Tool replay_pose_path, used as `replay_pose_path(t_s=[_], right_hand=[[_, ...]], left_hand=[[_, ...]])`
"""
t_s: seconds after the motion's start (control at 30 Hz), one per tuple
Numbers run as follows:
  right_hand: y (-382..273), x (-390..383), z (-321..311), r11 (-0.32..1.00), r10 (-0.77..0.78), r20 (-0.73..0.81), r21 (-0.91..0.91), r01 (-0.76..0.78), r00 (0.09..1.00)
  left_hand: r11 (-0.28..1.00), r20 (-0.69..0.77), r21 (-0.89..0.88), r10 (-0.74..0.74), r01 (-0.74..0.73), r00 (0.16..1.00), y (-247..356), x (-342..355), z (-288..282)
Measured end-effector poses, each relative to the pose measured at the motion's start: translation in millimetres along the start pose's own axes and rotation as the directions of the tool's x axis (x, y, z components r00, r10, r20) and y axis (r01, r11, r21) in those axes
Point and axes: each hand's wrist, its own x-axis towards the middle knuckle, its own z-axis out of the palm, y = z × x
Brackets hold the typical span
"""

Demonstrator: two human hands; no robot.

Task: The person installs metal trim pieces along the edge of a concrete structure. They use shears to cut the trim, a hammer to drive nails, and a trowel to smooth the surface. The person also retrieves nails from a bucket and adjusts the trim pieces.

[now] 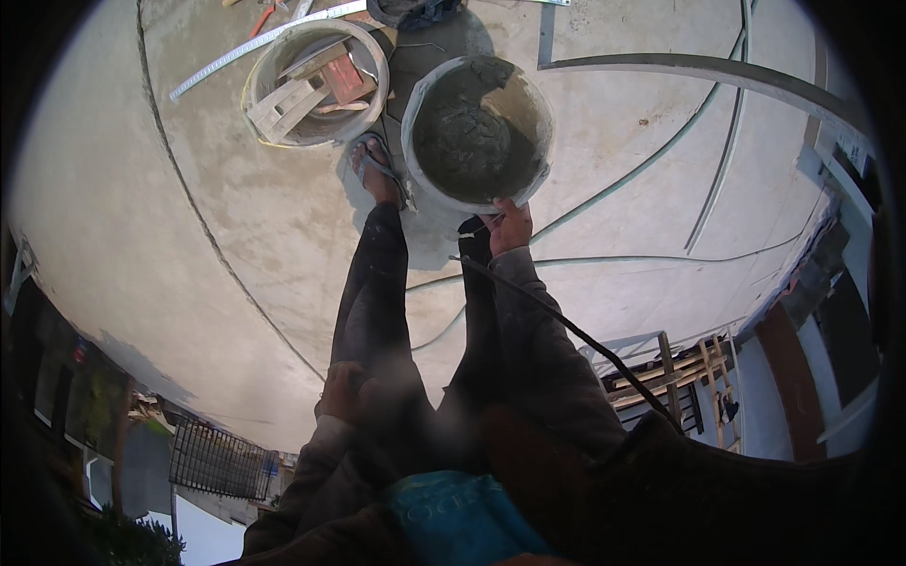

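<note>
A round bucket [543,156] stands on the floor before me with wet grey mortar [467,132] inside. My right hand [510,226] grips its near rim, fingers over the edge. My left hand [342,394] lies against my left leg [373,292], away from the bucket. A hazy patch and the dark trousers blur its fingers, so their shape is unclear. Left of the mortar bucket is a second bucket [379,99], holding wooden pieces [288,106] and a reddish block [347,79]. My sandalled left foot [377,172] stands between the two buckets.
A white measuring strip [231,58] lies at the far left beside a dark cloth bundle [412,11]. Green hoses [628,179] cross the floor on the right. A long metal bar [698,64] curves across the far right. A dark thin rod [576,330] passes over my right arm.
</note>
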Motion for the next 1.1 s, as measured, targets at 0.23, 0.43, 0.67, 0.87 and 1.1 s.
replay_pose_path(t_s=[0.23,0.43,0.67,0.87,1.1], right_hand=[[-3.8,17.7,-108.0,0.994,0.008,-0.176,0.113,0.012,0.984],[-71.2,95.0,-156.7,0.923,-0.143,-0.205,0.325,0.205,0.968],[-124.9,220.2,-191.0,0.670,-0.297,-0.121,0.680,0.297,0.947],[-93.9,187.1,-111.6,0.821,-0.181,-0.154,0.520,0.236,0.971],[33.8,184.7,-2.8,-0.017,-0.308,0.522,-0.839,0.544,0.795]], left_hand=[[0.989,-0.057,-0.021,0.147,-0.149,0.987,27.3,45.7,-0.4],[0.946,-0.199,-0.309,0.040,-0.102,0.979,81.5,186.4,16.5],[0.995,-0.408,-0.058,0.046,-0.076,0.912,143.6,438.2,22.6],[0.991,-0.575,-0.131,-0.072,-0.004,0.815,159.8,575.6,25.7],[0.983,-0.568,-0.089,0.081,-0.159,0.819,145.9,573.9,51.7]])
